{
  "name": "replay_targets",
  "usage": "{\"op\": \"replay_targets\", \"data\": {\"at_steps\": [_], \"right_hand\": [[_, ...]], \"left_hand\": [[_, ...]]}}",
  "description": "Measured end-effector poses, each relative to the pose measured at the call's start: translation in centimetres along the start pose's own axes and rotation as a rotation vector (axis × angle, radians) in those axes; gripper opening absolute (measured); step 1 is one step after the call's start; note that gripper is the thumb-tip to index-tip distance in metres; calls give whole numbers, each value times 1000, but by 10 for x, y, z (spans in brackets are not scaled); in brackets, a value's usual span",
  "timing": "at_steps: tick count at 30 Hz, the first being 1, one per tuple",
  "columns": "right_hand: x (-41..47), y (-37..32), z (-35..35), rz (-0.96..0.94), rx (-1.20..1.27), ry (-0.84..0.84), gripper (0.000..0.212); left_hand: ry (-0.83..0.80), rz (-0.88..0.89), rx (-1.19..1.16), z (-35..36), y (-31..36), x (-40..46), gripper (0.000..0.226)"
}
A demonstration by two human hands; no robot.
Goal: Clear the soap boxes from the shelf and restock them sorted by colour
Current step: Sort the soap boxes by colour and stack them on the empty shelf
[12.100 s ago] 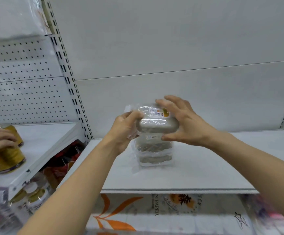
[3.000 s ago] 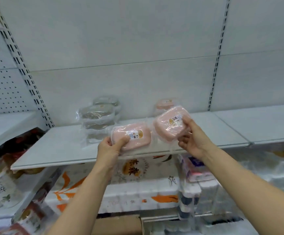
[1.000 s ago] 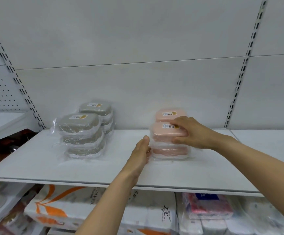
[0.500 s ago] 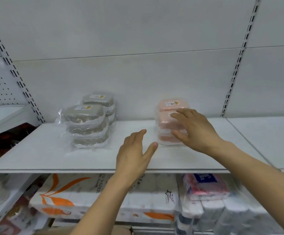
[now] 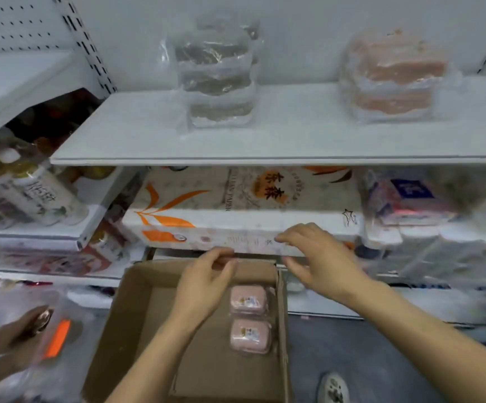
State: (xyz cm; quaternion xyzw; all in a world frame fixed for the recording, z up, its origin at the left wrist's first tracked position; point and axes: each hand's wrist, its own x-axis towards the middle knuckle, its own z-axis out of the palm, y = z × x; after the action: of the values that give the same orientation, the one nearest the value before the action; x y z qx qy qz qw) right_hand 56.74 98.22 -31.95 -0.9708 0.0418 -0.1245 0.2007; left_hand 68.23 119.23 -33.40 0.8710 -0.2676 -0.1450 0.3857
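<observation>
**Two pink soap boxes sit in the cardboard box**

While both hands hang over the cardboard box (image 5: 137, 324) on the floor, they hold nothing. The left hand (image 5: 204, 283) is over the far end of the box with its fingers loosely bent, just beside the two pink soap boxes (image 5: 249, 318). The right hand (image 5: 320, 257) is a bit higher and to the right, over the box's right wall, with its fingers spread and loose.

The two pink soap boxes lie flat, one behind the other, against the right wall of the cardboard box. Each has a small sticker on top.

Up on the white shelf (image 5: 279, 135) stand two piles, well apart. The grey pile (image 5: 217, 80) is on the left and the pink pile (image 5: 393, 82) is on the right. Both piles are wrapped in clear plastic.

Under the shelf lies a big pack of paper (image 5: 236, 207) with orange leaves on it. More wrapped packs (image 5: 427, 216) lie to its right. Bottles (image 5: 32, 196) lie on a lower shelf to the left.

At the bottom left, another person's hand (image 5: 12, 335) holds something blurry with an orange stripe. A shoe (image 5: 333, 388) shows on the dark floor.
</observation>
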Motion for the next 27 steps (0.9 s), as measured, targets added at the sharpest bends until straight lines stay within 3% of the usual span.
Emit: {"op": "replay_targets", "data": {"at_steps": [5, 9, 15, 21, 27], "right_hand": [[-21, 6, 103, 192, 14, -423, 48], [-15, 24, 181, 280, -2, -560, 56], [3, 53, 281, 293, -116, -652, 77], [12, 78, 353, 246, -242, -684, 86], [12, 88, 384, 223, -398, -685, 86]], "left_hand": [[-166, -307, -93, 38, -98, -30, 20], [-297, -429, 25, 91, -170, -30, 40], [-488, -89, 422, 164, -228, -13, 88], [-641, 168, 729, 218, -281, -5, 111], [-528, 282, 729, 226, -309, -14, 114]]}}
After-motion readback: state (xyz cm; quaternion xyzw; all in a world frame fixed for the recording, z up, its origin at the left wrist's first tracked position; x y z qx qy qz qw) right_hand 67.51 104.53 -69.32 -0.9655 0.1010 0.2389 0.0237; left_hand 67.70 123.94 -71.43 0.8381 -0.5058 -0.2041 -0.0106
